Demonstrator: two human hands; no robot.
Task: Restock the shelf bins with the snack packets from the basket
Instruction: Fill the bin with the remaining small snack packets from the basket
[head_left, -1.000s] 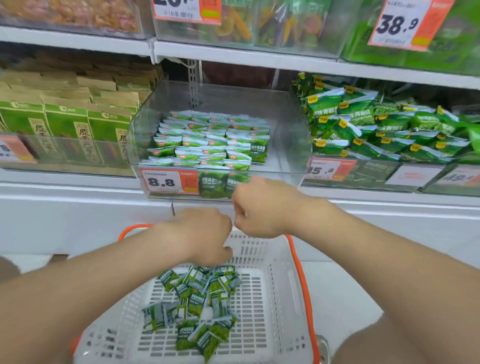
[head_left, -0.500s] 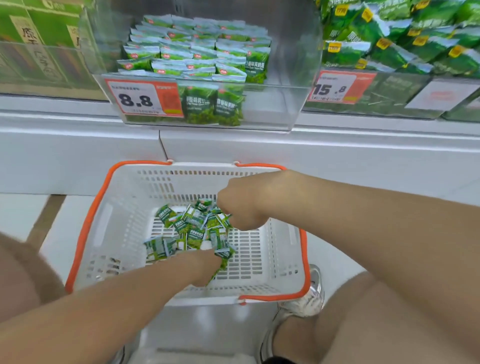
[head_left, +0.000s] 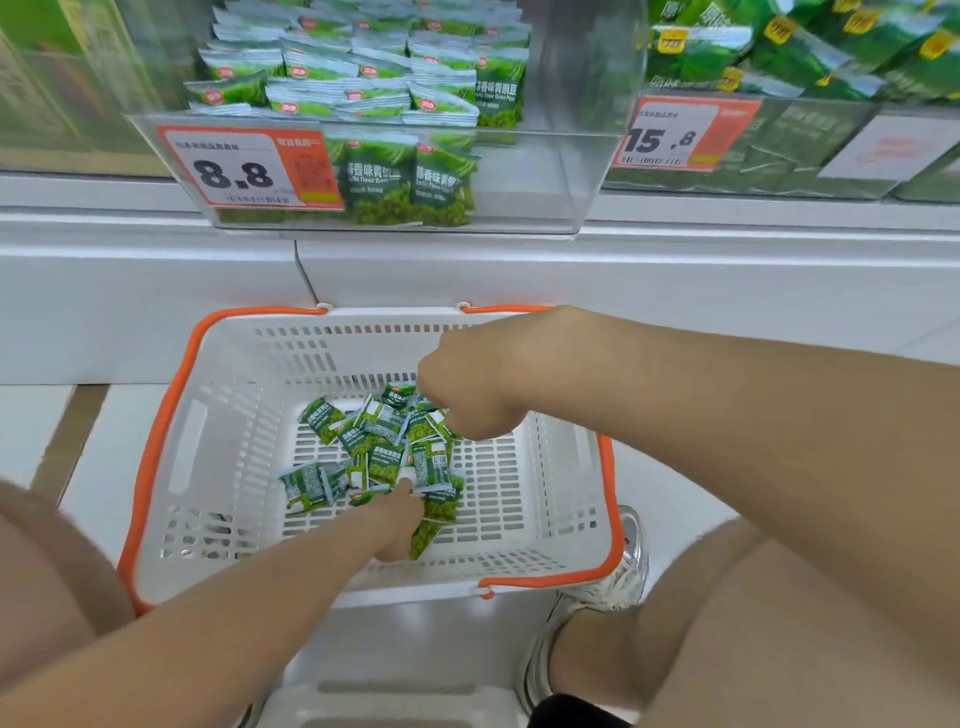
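A white basket with an orange rim (head_left: 167, 415) sits on the floor below the shelf. On its bottom lies a pile of small green snack packets (head_left: 382, 449). My left hand (head_left: 397, 514) reaches into the near side of the pile, its fingers closing on packets there. At the far side my right hand (head_left: 467, 395) is curled over the pile, fingertips among the packets. Above stands the clear shelf bin (head_left: 540, 176), its left and middle filled with the same green packets (head_left: 363, 67); the right part is bare.
The bin carries an 8.8 price tag (head_left: 234, 171) on its front. To its right is a bin of larger green bags (head_left: 779, 47) tagged 15.8. My bare knees and a shoe (head_left: 602, 592) flank the basket on the white floor.
The view has tilted down from the shelf to the basket. Both hands dropped from in front of the bin into the basket and settled on the packet pile.
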